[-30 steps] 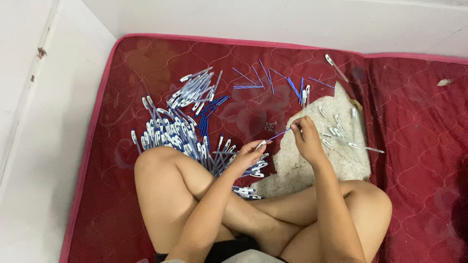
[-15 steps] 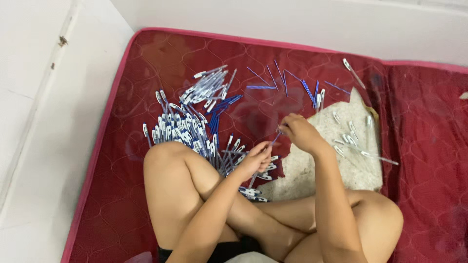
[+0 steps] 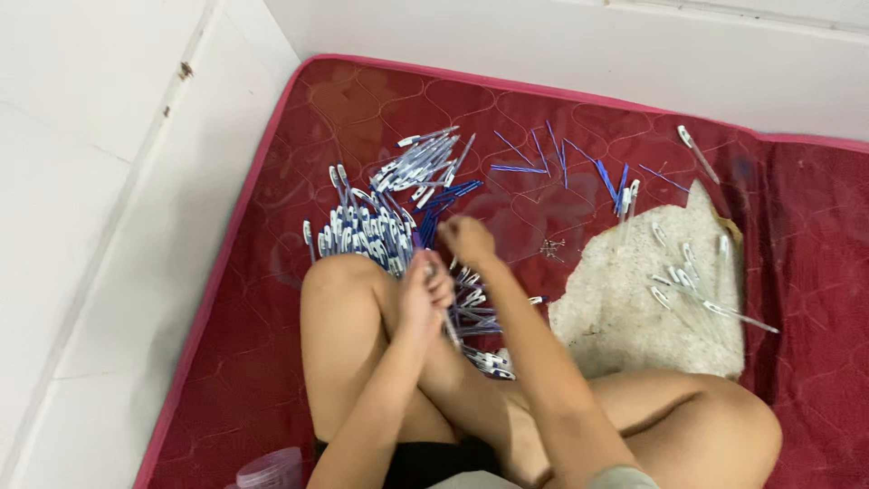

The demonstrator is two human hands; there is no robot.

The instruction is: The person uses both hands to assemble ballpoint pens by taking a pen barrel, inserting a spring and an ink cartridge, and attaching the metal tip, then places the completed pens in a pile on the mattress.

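I sit cross-legged on a red quilted mattress [image 3: 237, 299]. My left hand [image 3: 422, 292] hovers over my left knee, closed around a clear pen [image 3: 449, 328] that points down. My right hand [image 3: 465, 240] reaches across to the near edge of a big pile of white-and-blue pens [image 3: 376, 226]; it is blurred and its fingers are curled. Several loose blue refills [image 3: 543, 161] lie spread out behind the pile.
A rough white mat [image 3: 625, 308] lies on the right with several clear pen barrels [image 3: 697, 292] on it. A small cluster of metal springs [image 3: 550, 246] sits beside it. One pen [image 3: 695, 148] lies near the far wall. A clear plastic jar [image 3: 270, 471] stands at the bottom left.
My right hand has swung left from the mat's edge to the pen pile. My left hand has lifted slightly toward my knee. The camera has shifted, moving the scene rightward in view.
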